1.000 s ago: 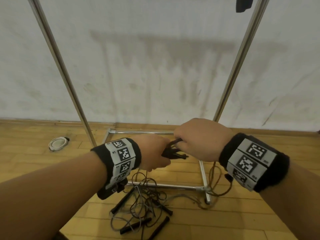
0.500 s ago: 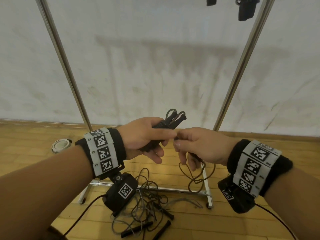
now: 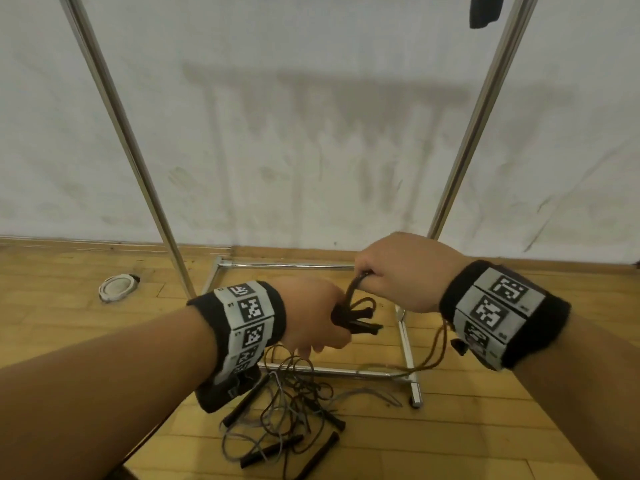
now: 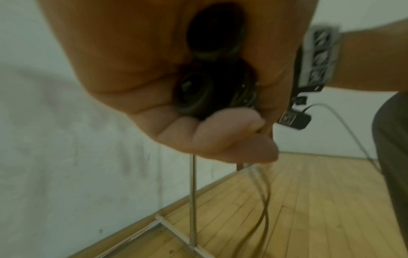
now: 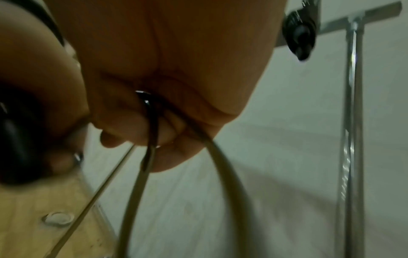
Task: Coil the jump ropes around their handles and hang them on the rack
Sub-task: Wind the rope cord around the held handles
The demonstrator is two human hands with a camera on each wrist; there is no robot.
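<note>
My left hand (image 3: 311, 313) grips two black jump-rope handles (image 3: 360, 325) side by side, with dark rope loops wound round them; in the left wrist view the handle ends (image 4: 212, 87) show inside my curled fingers. Just above and to the right, my right hand (image 3: 398, 271) pinches the brown rope (image 3: 353, 287) where it leaves the handles. The slack rope (image 3: 436, 351) hangs from this hand down to the floor; it also shows in the right wrist view (image 5: 152, 125). The metal rack (image 3: 467, 140) stands right behind both hands.
A tangle of other jump ropes with black handles (image 3: 287, 420) lies on the wood floor below my hands, against the rack's base bar (image 3: 346, 372). A coiled white object (image 3: 116, 288) lies at the left by the wall. Dark items (image 3: 485, 10) hang from the rack's top.
Both hands have dropped lower. The left hand turned palm down, so the handles now point right instead of up. The right hand moved up over the handles, pulling the rope across them.
</note>
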